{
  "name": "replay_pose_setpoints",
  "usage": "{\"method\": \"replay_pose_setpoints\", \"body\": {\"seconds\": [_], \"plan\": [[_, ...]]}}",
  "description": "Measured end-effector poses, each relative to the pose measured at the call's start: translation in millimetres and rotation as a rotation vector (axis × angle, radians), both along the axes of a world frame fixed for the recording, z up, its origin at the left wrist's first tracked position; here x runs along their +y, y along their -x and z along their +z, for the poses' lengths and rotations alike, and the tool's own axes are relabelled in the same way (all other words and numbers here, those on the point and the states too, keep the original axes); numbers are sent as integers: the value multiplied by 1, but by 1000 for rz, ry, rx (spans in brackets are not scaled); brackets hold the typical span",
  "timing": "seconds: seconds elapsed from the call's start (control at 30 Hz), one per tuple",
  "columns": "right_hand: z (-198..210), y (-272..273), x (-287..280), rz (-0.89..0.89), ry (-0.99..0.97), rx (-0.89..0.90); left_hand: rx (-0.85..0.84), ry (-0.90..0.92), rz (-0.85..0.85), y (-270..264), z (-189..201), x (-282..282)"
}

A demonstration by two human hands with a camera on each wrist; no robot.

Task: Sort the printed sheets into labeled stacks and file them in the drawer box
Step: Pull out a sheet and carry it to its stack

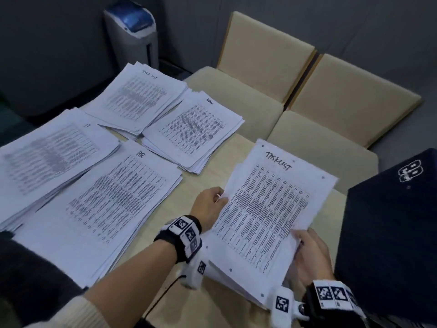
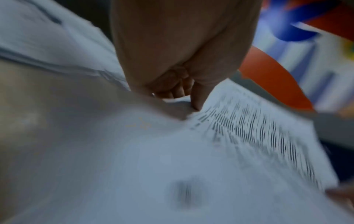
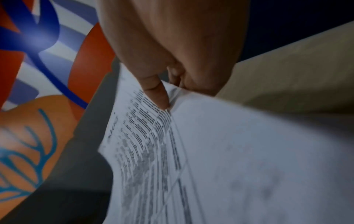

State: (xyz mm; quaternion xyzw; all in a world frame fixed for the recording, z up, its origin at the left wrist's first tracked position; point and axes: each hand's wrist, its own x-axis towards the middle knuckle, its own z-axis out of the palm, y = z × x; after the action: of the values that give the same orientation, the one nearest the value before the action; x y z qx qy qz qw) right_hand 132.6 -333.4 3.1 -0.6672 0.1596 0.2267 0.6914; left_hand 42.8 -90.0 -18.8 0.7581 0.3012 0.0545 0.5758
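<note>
A printed sheet headed "TASKLIST" (image 1: 267,207) is lifted off an unsorted pile (image 1: 236,275) near the table's front right. My left hand (image 1: 209,208) pinches the sheet's left edge, its thumb on top in the left wrist view (image 2: 197,98). My right hand (image 1: 309,254) grips the sheet's lower right edge, with the thumb pressed on the print (image 3: 157,94). On the left lie sorted stacks: "HR" (image 1: 106,204), "IT" (image 1: 47,157), "Task List" (image 1: 137,98) and "Admin" (image 1: 194,129). A dark navy box (image 1: 390,233) stands at the right.
The pale wooden table (image 1: 208,171) shows between the stacks. Two cream chairs (image 1: 267,55) stand beyond its far edge. A grey and blue bin (image 1: 132,31) stands at the back wall. A cable (image 1: 165,292) runs from my left wrist.
</note>
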Motion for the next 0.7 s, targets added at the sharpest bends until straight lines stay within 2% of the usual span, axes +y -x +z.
{"method": "replay_pose_setpoints", "body": {"seconds": [0.2,0.47,0.57,0.7], "plan": [[-19,-3,12,-28,115,-19,11,158,259,56,7,48],[-24,13,53,79,266,-49,30,70,531,158,23,148],[-18,23,91,156,272,-83,1,36,585,163,36,201],[-12,39,150,321,249,-121,-37,-27,627,135,44,286]]}}
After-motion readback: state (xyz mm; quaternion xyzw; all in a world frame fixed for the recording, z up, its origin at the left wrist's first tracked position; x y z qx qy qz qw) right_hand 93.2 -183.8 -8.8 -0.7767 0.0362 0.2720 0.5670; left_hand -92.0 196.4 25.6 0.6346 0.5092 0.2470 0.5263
